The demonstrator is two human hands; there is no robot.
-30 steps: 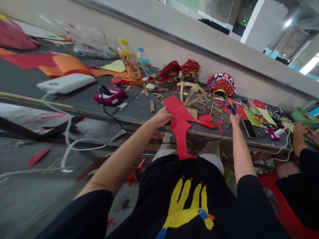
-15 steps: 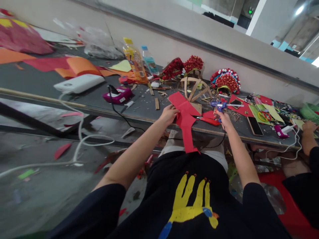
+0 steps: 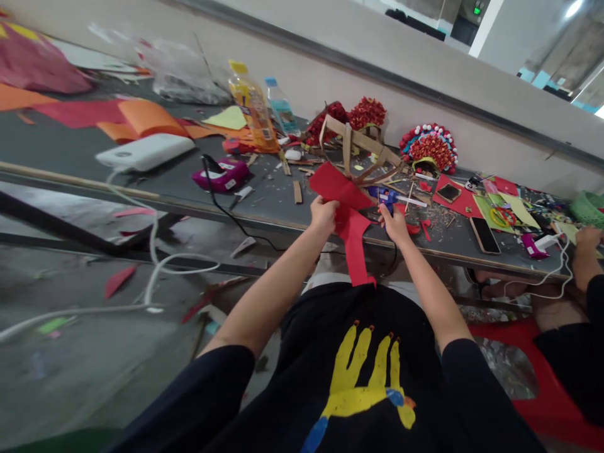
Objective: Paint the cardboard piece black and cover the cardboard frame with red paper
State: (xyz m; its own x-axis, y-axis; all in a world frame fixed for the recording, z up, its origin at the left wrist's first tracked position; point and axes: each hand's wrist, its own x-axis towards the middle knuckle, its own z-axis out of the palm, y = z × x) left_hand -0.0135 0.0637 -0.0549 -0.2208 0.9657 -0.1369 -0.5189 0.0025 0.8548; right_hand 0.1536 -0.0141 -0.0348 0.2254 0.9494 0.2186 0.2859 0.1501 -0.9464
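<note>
Long strips of red paper [image 3: 355,221] hang over the table's front edge toward my lap. My left hand [image 3: 323,215] is closed on the left side of this paper. Just behind the paper's upper end rises a tan cardboard strip frame [image 3: 348,150]; whether the two are joined I cannot tell. In my right hand [image 3: 394,224] is a blue hot glue gun [image 3: 385,196], held at the paper's right side, with a pale glue stick [image 3: 411,201] sticking out to the right. A black cord hangs below that hand.
Two bottles [image 3: 255,107] and red decorated headpieces [image 3: 429,148] stand along the wall. A white power bank [image 3: 145,152], a purple socket block [image 3: 221,175] and a phone [image 3: 484,235] lie on the littered table [image 3: 274,204]. Another person's hand [image 3: 589,240] is at far right.
My right hand has brought the glue gun left, up to the red paper. The cardboard frame stands higher and further left, and the paper's upper end has shifted left and up.
</note>
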